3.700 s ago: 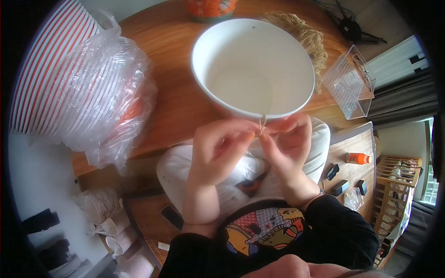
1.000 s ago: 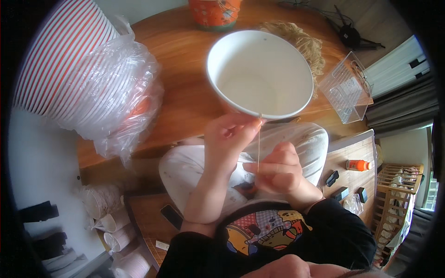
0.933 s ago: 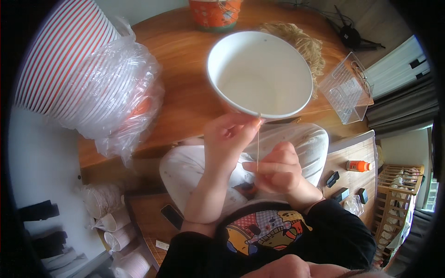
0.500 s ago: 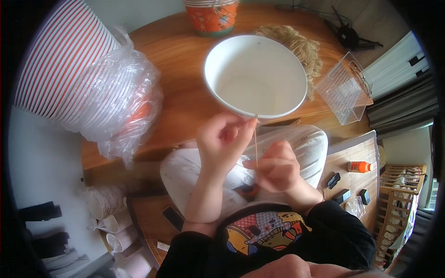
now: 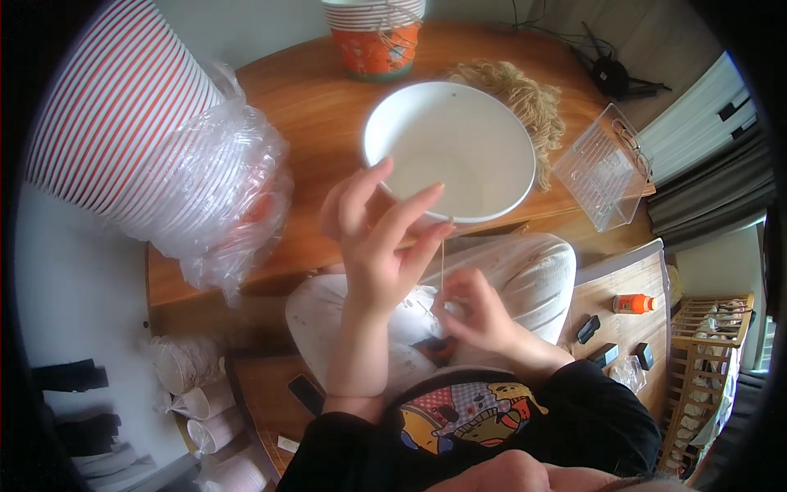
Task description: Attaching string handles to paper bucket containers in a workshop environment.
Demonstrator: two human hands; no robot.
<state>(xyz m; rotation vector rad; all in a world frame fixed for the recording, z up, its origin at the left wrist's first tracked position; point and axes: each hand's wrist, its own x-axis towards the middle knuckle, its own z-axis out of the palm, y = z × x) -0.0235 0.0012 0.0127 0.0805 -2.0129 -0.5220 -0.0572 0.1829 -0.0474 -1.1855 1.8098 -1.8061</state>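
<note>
A large white paper bucket (image 5: 459,156) stands at the near edge of the wooden table, its open mouth facing me. From its near rim a thin tan string (image 5: 443,261) runs down, taut, to my right hand (image 5: 477,312), whose fingertips pinch its lower end above my lap. My left hand (image 5: 381,250) is open beside the near rim, fingers spread apart and the thumb tip close to where the string meets the bucket. Whether that thumb touches the rim, I cannot tell.
Nested white-and-red buckets (image 5: 123,115) wrapped in clear plastic (image 5: 221,180) fill the left. Orange buckets (image 5: 373,49) stand behind, and a bundle of tan strings (image 5: 525,102) lies beside the white bucket. A clear rack (image 5: 602,168) sits at right; an orange bottle (image 5: 634,304) lies lower right.
My left hand has opened from a pinch at the rim and spread its fingers. My right hand has shifted slightly left and down, keeping the string pinched. The view has tilted a little.
</note>
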